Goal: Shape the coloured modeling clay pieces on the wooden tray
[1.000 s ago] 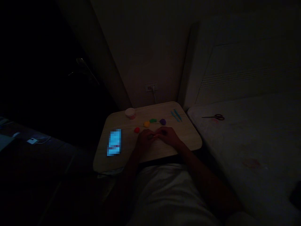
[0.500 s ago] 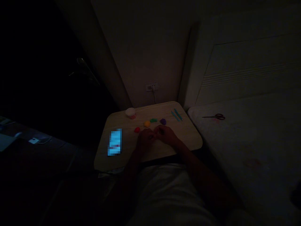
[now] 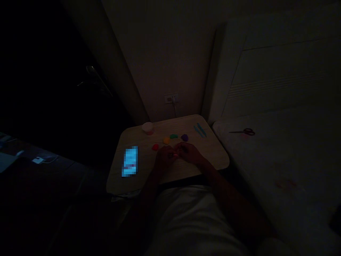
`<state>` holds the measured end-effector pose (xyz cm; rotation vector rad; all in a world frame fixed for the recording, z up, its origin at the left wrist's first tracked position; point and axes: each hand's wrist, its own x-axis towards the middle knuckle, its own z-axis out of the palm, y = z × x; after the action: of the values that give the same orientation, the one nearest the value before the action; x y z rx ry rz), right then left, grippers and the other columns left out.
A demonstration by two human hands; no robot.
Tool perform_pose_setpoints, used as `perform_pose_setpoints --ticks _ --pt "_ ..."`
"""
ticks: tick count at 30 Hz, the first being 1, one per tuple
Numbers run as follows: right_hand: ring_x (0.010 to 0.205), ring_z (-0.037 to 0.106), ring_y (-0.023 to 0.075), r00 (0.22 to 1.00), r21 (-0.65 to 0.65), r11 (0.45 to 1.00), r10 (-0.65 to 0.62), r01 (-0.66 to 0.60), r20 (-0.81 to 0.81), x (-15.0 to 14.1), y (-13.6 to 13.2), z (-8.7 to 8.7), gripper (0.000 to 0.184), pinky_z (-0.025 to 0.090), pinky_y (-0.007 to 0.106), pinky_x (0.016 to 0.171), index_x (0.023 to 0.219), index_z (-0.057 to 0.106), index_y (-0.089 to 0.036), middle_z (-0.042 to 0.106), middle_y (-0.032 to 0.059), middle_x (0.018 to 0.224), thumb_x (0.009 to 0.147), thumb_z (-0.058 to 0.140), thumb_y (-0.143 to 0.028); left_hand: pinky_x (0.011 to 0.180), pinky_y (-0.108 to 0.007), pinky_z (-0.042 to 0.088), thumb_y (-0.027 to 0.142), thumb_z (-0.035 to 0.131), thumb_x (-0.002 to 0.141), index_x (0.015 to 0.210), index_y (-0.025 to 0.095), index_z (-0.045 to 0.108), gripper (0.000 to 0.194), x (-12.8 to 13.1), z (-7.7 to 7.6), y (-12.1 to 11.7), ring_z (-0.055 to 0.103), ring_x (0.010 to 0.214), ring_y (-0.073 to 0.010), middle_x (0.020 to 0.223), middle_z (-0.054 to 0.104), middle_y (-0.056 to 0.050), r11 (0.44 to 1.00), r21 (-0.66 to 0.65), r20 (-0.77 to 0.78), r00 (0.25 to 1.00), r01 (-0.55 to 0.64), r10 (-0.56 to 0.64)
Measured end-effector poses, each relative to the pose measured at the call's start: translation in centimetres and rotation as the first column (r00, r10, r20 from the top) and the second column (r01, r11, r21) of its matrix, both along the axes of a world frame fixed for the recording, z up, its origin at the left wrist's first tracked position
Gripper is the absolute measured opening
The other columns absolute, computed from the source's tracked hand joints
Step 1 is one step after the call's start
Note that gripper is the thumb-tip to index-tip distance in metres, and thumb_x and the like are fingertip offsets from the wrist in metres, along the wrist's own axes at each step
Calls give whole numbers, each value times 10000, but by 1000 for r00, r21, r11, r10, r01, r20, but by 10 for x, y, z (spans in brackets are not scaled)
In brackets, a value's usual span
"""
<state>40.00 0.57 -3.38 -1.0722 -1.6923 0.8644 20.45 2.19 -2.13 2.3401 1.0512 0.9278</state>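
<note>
Over the small table, my left hand (image 3: 164,157) and my right hand (image 3: 187,152) meet, fingers bent and pinched together. Between their fingertips shows a small pinkish-red piece of modelling clay (image 3: 175,154); its shape is mostly hidden and the light is dim. Just left of my left hand lies a red lump of clay (image 3: 155,147). Beyond the hands sit a yellow lump (image 3: 166,140), a green piece (image 3: 174,136) and a purple lump (image 3: 184,137).
Two teal modelling tools (image 3: 200,130) lie at the table's (image 3: 215,156) far right. A tub (image 3: 148,128) stands at the back left, behind a lit phone (image 3: 130,161). Scissors (image 3: 245,132) rest on the pale bed-like surface (image 3: 266,156) at right. A wall socket (image 3: 171,98) holds a plug.
My fingers have shifted slightly around the clay, and more of its pinkish-red shows between the fingertips. The things on the table stay where they were.
</note>
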Motion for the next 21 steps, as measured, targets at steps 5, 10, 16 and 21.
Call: perform_pose_setpoints --ticks 5,10,16,21 --pt "878 702 203 1000 -19 1000 -12 12 -2 -2 -1 1 183 529 317 809 977 709 -216 757 29 961 813 626 -221 802 -346 483 225 729 861 779 200 738 86 -1 -3 4 643 842 -200 864 709 -39 999 -37 6 1000 10 -10" --pt "878 697 213 1000 -17 1000 -21 21 9 -1 -2 5 173 527 326 811 959 719 -215 756 39 949 841 596 -241 801 -342 472 262 718 880 775 203 735 122 1 0 2 633 839 -195 858 710 -37 999 -45 8 1000 0 0" --pt "869 693 211 998 -38 999 -2 -1 -65 2 -2 -1 178 531 315 795 955 715 -195 752 43 942 852 601 -284 732 -315 455 340 696 898 749 186 686 213 1 4 -1 593 760 -177 782 651 -28 998 -56 48 998 -26 29" --pt "795 657 183 999 -2 999 -40 40 10 1 -5 2 162 503 280 726 939 722 -184 741 31 890 836 623 -260 743 -308 470 353 625 932 799 190 683 218 1 9 -5 594 779 -174 834 655 -34 994 -90 60 996 -59 65"
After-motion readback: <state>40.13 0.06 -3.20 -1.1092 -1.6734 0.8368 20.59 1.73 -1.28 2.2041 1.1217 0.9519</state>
